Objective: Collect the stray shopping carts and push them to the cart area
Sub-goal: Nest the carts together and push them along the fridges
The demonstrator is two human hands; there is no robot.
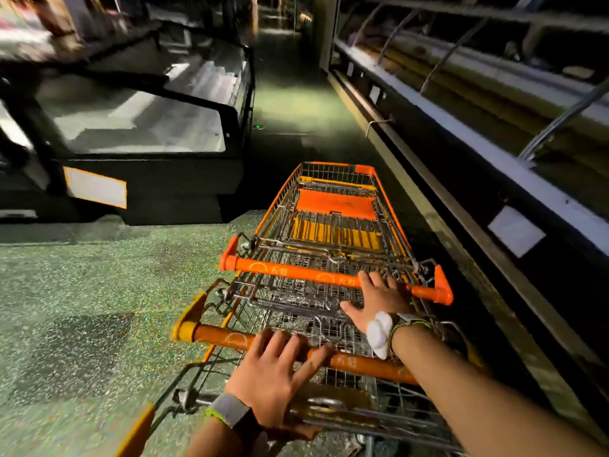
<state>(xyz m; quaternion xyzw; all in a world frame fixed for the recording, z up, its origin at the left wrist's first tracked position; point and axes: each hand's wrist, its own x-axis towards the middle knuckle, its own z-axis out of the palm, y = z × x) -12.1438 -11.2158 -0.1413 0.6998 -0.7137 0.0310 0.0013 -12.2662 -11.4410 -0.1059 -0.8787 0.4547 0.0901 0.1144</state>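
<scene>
Nested wire shopping carts with orange trim stand in a row in front of me in a dim store aisle. The front cart (333,206) has an orange flap and yellow bars in its basket. Its orange handle (296,270) lies across the middle. My right hand (379,300) reaches over the wire basket with fingers spread, fingertips touching that handle near its right end. My left hand (273,371) lies flat with straight fingers on the orange handle (365,366) of the nearer cart. A third cart's yellow-orange edge (135,433) shows at the bottom left.
A black chest freezer (148,179) with glass lids stands to the left of the carts. A long refrigerated display case (494,179) runs along the right, close to the carts. The speckled floor (82,308) lies at the left, and a narrow aisle (290,103) runs ahead.
</scene>
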